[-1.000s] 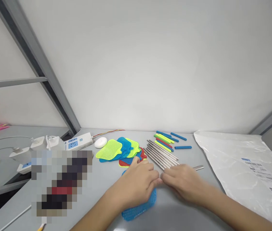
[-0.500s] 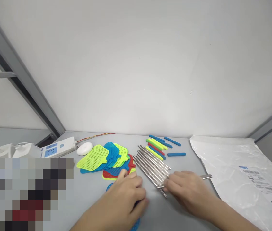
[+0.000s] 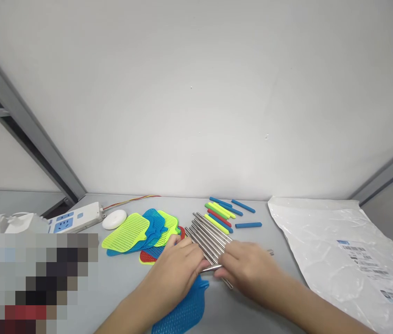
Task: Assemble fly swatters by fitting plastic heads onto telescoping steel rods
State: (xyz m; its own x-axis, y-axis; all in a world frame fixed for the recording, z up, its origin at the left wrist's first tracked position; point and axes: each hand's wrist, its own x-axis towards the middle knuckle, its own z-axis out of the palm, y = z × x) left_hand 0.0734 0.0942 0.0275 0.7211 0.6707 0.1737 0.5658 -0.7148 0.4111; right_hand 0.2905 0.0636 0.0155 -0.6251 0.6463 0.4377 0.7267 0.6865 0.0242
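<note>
view: head, the only one.
hidden: a blocky blur covers the corner at 8 o'clock, cutting into the white plugs.
blue paddle: this mesh sheet, at 6 o'clock from the left hand, is partly covered by it and cut off by the bottom edge.
left hand: forearm from 8 o'clock, fingers curled narrow; cannot tell whether they grip the rod's tip.
right hand: this one, forearm from 4 o'clock, is closed around a metal rod, whose middle it hides.
metal rod: between the hands, pointing roughly 9 to 3 o'clock.
loose rods: a bunch at 10 o'clock from the right hand, near ends partly hidden.
</note>
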